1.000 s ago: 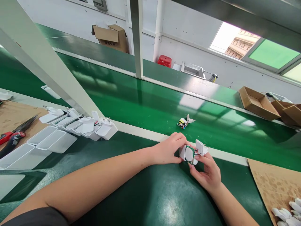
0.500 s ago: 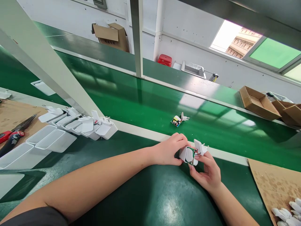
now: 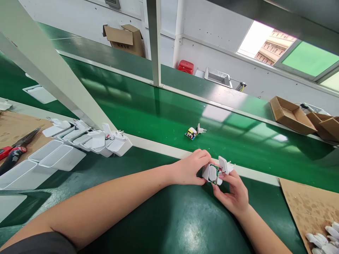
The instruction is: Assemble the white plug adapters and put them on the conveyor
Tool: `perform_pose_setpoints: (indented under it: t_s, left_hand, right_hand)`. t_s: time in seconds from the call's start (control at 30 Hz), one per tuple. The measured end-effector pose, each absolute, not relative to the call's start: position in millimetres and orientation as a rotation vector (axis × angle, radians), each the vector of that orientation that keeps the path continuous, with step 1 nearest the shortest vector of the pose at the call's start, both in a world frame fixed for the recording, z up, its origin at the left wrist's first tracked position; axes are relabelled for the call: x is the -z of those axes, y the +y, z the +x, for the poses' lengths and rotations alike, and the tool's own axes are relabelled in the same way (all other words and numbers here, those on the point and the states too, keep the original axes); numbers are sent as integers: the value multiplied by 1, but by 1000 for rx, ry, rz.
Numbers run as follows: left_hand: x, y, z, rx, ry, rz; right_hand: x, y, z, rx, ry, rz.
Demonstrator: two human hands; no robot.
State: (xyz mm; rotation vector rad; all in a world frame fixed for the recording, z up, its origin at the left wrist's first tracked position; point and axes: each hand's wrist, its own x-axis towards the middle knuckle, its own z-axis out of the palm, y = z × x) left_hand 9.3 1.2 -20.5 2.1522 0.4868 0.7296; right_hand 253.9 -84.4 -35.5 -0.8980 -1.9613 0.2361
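Note:
Both hands grip one white charger assembly [image 3: 215, 171] just above the dark green bench, close to the conveyor's near rail. My left hand [image 3: 190, 167] wraps its fingers round the white shell on the left side. My right hand [image 3: 233, 192] pinches the right side, where a green circuit board and a white pronged plug cap stick out. On the moving green belt [image 3: 148, 106] beyond my hands lies a loose circuit board with a plug cap [image 3: 194, 132].
A row of white charger shells and open cases [image 3: 79, 143] sits at the left by a slanted white post [image 3: 50, 70]. Red-handled cutters [image 3: 13, 151] lie on cardboard far left. Cardboard trays [image 3: 290, 114] stand across the belt. White parts [image 3: 324, 238] lie at bottom right.
The loose circuit board with its plug cap has ridden left along the belt, as has a white tray at far left. My hands stay in place on the charger assembly.

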Motion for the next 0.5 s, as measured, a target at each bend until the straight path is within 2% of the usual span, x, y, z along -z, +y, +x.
perform_pose_setpoints:
  t_s: [0.5]
  left_hand:
    - [24, 3, 10, -755, 437, 2150]
  right_hand:
    - [32, -84, 253, -172, -1999, -844]
